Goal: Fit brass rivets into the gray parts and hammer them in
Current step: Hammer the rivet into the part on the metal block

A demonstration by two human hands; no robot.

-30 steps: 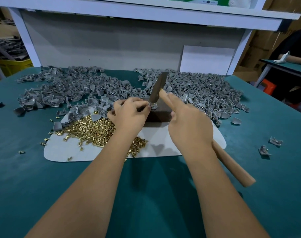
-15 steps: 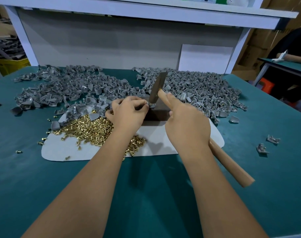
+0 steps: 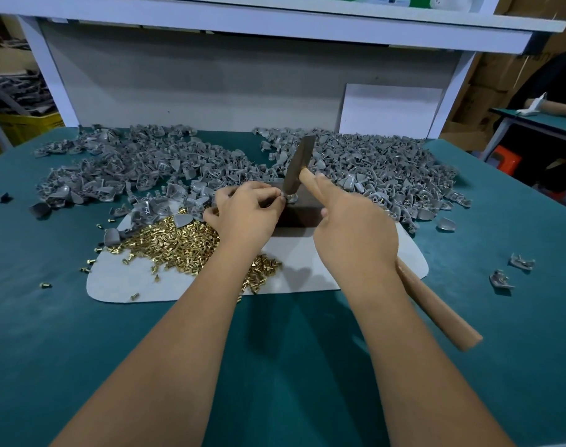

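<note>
We saw the left hand (image 3: pixel 243 214) curled over the near edge of a dark block (image 3: pixel 299 211), its fingertips pinching a small gray part (image 3: pixel 290 197) that sat on top of the block. The right hand (image 3: pixel 356 233) was clenched round the wooden handle of a hammer (image 3: pixel 436 304), index finger stretched along the shaft, and the hammer's dark metal head (image 3: pixel 299 162) stood with its lower face right on the pinched part; whether it truly touched we could not tell. The handle's free end stuck out past the wrist, to the right and toward us.

The block rested on a pale mat (image 3: pixel 307 262) laid on the green table (image 3: pixel 275 366). On the mat's left half lay a heap of brass rivets (image 3: pixel 178 243), partly under the left forearm, with a few strays on the green cloth beyond the mat's left edge. Behind the mat, loose gray parts spread in two broad piles, the left pile (image 3: pixel 120 169) and the right pile (image 3: pixel 388 169), with a strip of bare cloth between them. Two single gray pieces (image 3: pixel 511 269) lay well apart on the right side of the table. A white board (image 3: pixel 388 109) leaned against the gray back wall under a white shelf (image 3: pixel 275 24)
</note>
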